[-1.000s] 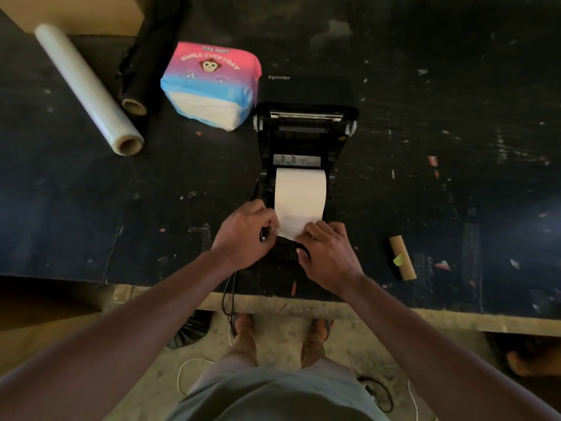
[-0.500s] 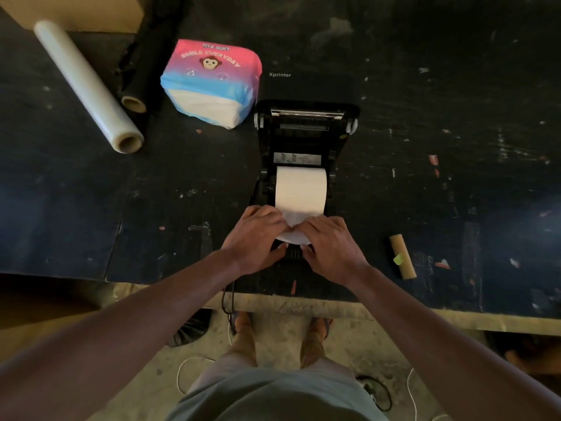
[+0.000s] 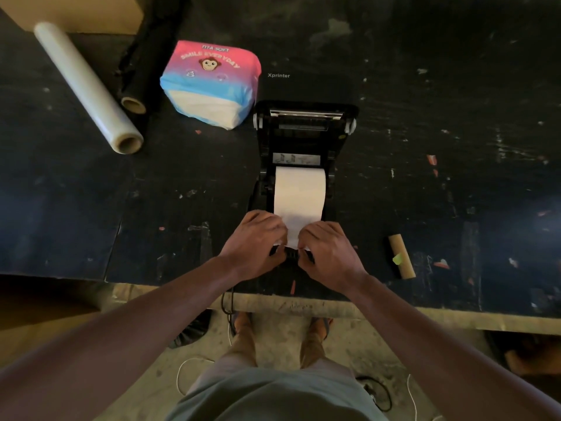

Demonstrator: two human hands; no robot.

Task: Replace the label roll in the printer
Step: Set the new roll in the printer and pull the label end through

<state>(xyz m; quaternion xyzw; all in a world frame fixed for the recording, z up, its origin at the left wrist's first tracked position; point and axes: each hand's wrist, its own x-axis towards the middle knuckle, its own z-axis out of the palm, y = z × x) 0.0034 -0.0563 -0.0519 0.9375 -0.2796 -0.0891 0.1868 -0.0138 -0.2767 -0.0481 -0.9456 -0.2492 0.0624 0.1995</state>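
Both hands have edged a little closer together since half a second ago, and more of the paper's loose end now shows between them. Curled fingers [image 3: 274, 229] of the left hand [image 3: 253, 244] pinch the left edge of the paper strip, while the right hand [image 3: 329, 253] grips the right edge the same way, its fingers bent down onto the front lip of the printer [image 3: 303, 141]. Whether the thumbs reach under the sheet I cannot tell. Between the hands the white strip runs up toward 12 o'clock to the label roll [image 3: 300, 189], which sits in the printer's open bay, between the two side guides. Beyond it the black lid is swung back, its silver bar facing up. The printer stands near the front edge of the dark, scuffed tabletop [image 3: 455, 117]. At about 3 o'clock from the hands, well apart from the printer, lies an empty cardboard core [image 3: 402, 256] with a small green tag on it. At 11 o'clock from the printer, just beside its lid, sits a pink and blue tissue pack [image 3: 212, 83]. Farther toward 10 o'clock lie a black roll [image 3: 148, 56] and a clear film roll [image 3: 88, 86], side by side. At 6 o'clock, below the tabletop edge, the person's feet stand on a floor with loose cables.
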